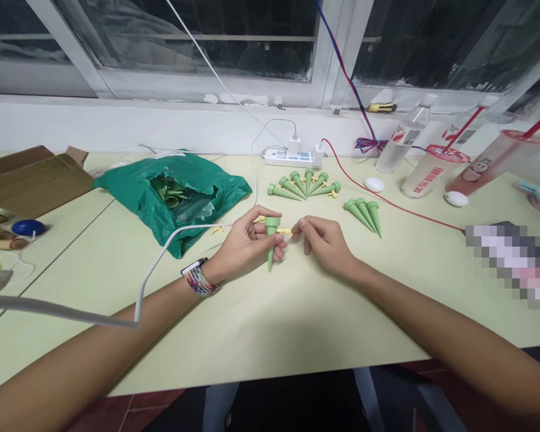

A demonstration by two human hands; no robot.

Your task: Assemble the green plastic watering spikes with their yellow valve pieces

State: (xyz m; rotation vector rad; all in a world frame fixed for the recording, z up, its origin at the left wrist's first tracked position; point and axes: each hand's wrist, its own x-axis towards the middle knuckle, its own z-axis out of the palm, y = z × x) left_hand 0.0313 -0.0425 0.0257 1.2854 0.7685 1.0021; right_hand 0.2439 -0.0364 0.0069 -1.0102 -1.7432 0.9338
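Observation:
My left hand (pixel 252 240) is closed around a green plant watering spike (pixel 271 223), which points downward. From the spike's side a yellow valve (pixel 284 231) sticks out to the right. My right hand (pixel 326 243) is right beside the valve's end, with fingers curled and pinched; what they hold, if anything, is hidden. Behind my hands several green spikes with yellow valves (pixel 306 183) lie in a fan. To the right rest three green spikes (pixel 363 215) with no valve visible. A loose yellow valve (pixel 216 230) lies left of my left hand.
A torn green plastic bag (pixel 135 198) with more green spikes inside lies on the left, near a cardboard box (pixel 31 177). At the back is a power strip (pixel 288 157) with cables. Bottles (pixel 405 135), drink cups (pixel 434 171) and a pixelated device (pixel 513 258) are at the right.

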